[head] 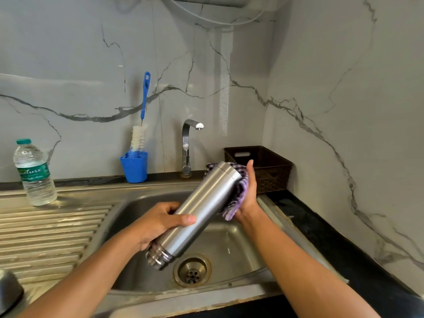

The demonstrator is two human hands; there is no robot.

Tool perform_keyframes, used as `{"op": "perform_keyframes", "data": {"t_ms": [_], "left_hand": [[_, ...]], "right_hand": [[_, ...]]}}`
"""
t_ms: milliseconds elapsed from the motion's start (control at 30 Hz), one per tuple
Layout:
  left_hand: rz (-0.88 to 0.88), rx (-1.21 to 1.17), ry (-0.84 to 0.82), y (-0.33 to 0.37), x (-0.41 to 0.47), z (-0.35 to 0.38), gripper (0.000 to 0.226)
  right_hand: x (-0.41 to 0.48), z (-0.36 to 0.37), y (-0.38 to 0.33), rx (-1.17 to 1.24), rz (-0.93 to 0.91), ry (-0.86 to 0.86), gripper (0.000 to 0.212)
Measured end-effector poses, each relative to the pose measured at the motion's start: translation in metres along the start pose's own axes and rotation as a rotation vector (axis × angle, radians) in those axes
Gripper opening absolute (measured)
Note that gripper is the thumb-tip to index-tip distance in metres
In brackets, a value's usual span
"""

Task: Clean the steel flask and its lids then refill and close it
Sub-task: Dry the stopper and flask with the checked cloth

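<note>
The steel flask (197, 212) lies tilted over the sink basin (231, 246), its threaded open neck pointing down toward me and its base up to the right. My left hand (158, 222) grips the flask's lower body, thumb on top. My right hand (249, 193) holds a purple checked cloth (236, 198) wrapped against the flask's upper end. A rounded steel object (9, 292), possibly a lid, shows at the bottom left corner.
A plastic water bottle (34, 173) stands on the draining board at left. A blue cup (134, 166) holds a bottle brush (142, 118) by the wall. The tap (189, 143) is off. A dark basket (261, 168) sits at the back right on the black counter.
</note>
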State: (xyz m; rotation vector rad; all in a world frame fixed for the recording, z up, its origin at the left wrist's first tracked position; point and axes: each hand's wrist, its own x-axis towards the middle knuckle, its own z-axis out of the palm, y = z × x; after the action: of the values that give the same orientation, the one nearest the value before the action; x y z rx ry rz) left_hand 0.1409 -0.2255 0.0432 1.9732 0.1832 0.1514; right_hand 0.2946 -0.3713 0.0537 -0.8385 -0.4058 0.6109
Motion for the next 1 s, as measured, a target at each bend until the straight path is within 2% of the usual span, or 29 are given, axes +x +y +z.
{"op": "perform_keyframes", "data": {"t_ms": [100, 200, 233, 333, 433, 533, 600, 667, 767, 833, 900, 1000], "left_hand": [[-0.011, -0.061, -0.107, -0.003, 0.0, -0.002, 0.1], [0.082, 0.019, -0.029, -0.004, 0.003, -0.005, 0.097], [0.114, 0.058, 0.018, -0.005, 0.003, -0.006, 0.096], [0.174, 0.199, 0.179, -0.011, 0.004, -0.006, 0.094], [0.222, 0.294, 0.304, -0.015, 0.003, -0.005, 0.097], [0.285, 0.332, 0.38, -0.016, 0.003, -0.005, 0.099], [0.32, 0.353, 0.422, -0.017, 0.004, -0.004, 0.094], [0.348, 0.375, 0.467, -0.02, 0.005, -0.005, 0.087], [0.395, 0.387, 0.554, -0.025, 0.006, -0.011, 0.079], [0.405, 0.372, 0.588, -0.027, 0.005, -0.013, 0.077], [0.417, 0.375, 0.59, -0.025, 0.004, -0.012, 0.078], [0.43, 0.393, 0.571, -0.025, 0.005, -0.011, 0.085]], "right_hand": [[-0.008, -0.005, -0.016, -0.083, 0.062, -0.146, 0.087], [-0.014, -0.006, -0.031, -0.176, 0.021, -0.205, 0.078], [-0.013, -0.006, -0.033, -0.243, -0.03, -0.189, 0.08], [-0.012, -0.001, -0.032, -0.662, -0.333, -0.086, 0.077], [-0.019, 0.008, -0.03, -0.954, -0.531, -0.19, 0.086], [-0.022, 0.012, -0.035, -1.047, -0.594, -0.336, 0.09], [-0.025, 0.017, -0.04, -1.121, -0.634, -0.365, 0.071], [-0.027, 0.023, -0.037, -1.259, -0.807, -0.351, 0.052], [-0.027, 0.028, -0.028, -1.34, -1.096, -0.337, 0.046], [-0.026, 0.025, -0.025, -1.316, -1.183, -0.295, 0.043], [-0.026, 0.02, -0.027, -1.24, -1.109, -0.223, 0.045], [-0.025, 0.015, -0.031, -1.19, -0.809, -0.187, 0.057]]}}
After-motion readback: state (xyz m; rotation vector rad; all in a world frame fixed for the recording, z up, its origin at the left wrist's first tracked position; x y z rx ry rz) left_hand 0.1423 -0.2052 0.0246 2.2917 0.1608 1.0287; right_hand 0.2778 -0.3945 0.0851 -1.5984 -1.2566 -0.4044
